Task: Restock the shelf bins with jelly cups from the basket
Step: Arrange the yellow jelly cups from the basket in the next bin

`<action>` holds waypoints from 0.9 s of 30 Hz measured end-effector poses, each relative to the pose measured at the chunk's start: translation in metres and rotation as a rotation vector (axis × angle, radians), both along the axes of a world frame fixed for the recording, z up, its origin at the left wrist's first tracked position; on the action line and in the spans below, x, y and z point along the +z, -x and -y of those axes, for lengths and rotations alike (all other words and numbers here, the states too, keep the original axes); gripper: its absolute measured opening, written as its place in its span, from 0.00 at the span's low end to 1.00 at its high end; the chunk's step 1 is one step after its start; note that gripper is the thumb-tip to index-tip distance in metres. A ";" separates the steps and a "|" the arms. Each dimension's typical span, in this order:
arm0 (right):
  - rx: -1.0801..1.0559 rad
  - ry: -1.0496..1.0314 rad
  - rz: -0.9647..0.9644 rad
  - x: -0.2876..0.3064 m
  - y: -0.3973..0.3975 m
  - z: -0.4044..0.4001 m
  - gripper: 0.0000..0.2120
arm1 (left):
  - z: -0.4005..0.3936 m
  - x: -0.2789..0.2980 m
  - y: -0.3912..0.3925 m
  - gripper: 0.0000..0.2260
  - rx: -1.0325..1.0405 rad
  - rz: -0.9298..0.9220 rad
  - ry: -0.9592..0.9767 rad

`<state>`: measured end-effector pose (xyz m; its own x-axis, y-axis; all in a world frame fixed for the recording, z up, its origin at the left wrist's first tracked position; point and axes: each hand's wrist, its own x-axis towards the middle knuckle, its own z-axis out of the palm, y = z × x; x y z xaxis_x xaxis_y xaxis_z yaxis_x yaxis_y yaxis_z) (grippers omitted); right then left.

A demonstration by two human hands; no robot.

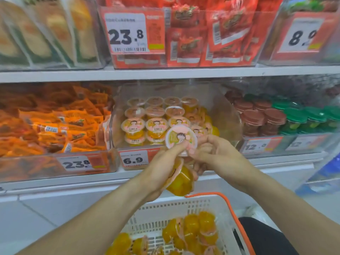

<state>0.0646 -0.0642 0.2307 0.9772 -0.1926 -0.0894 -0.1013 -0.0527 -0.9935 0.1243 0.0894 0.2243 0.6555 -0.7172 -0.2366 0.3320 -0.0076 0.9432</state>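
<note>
holding a jelly cup (181, 139) up by its rim in front of the clear shelf bin (228, 115), the left hand (161, 173) had its thumb and fingers (176, 148) curled around the cup's edge, and a second jelly cup (181, 183), yellow with its lid turned sideways, sat clamped in the same palm lower down. the right hand (215, 153) met it from the other side, its fingertips pinching the far edge of the upper cup's lid. that lid was pink and white with a cartoon child's face; its writing was too blurred to read. behind the hands, the bin held rows of the same cups stacked two high on the left, with a looser heap toward the right. a price tag (134, 160) on the bin's front read 6.9. to the left, a bin of orange snack packets (60, 126) carried a tag reading 23.8, and to the right stood stacks of brown-lidded cups (261, 116) and green-lidded cups (309, 116) over a tag that seemed to read 12.8. on the shelf above, red packets (211, 34) sat behind another 23.8 tag (127, 33), beside one starting with 8. below the arms, a white basket (202, 205) with an orange handle (231, 214) held more yellow jelly cups lying on their sides.
</note>
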 end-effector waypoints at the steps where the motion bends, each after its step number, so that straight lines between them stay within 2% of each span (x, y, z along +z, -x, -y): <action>1: -0.034 -0.013 0.005 -0.001 -0.001 -0.002 0.13 | 0.001 -0.001 0.000 0.16 0.019 -0.002 0.019; 3: -0.091 -0.057 0.006 -0.003 -0.004 -0.005 0.10 | 0.005 -0.004 0.000 0.13 0.048 0.039 0.025; 6: -0.176 -0.141 -0.011 0.001 -0.011 -0.008 0.07 | 0.011 -0.004 -0.002 0.14 0.069 0.066 0.044; 9: -0.302 -0.131 -0.034 0.016 -0.031 -0.001 0.07 | 0.010 -0.004 -0.004 0.11 0.118 -0.097 0.083; 11: -0.393 -0.081 -0.062 0.023 -0.054 0.011 0.06 | 0.007 -0.009 -0.005 0.13 0.107 -0.173 0.060; 13: -0.493 0.033 -0.085 0.024 -0.084 0.028 0.06 | 0.004 -0.009 -0.005 0.07 0.068 -0.229 0.093; 15: -0.572 0.156 -0.143 0.022 -0.112 0.044 0.06 | 0.002 -0.009 -0.006 0.07 0.093 -0.272 0.089; 17: -0.595 0.225 -0.226 0.017 -0.132 0.054 0.05 | 0.001 -0.009 -0.008 0.12 0.133 -0.246 0.065; 20: -0.582 0.260 -0.314 0.005 -0.149 0.062 0.08 | -0.001 -0.011 -0.010 0.12 0.154 -0.206 0.060; 27: -0.652 0.316 -0.335 -0.007 -0.158 0.064 0.11 | 0.001 -0.018 -0.001 0.09 0.062 -0.124 0.019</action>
<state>0.2222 -0.1278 0.2233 0.5895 -0.7816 -0.2040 -0.4990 -0.1538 -0.8529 0.1256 0.0888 0.2061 0.6651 -0.6814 -0.3055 0.4457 0.0340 0.8945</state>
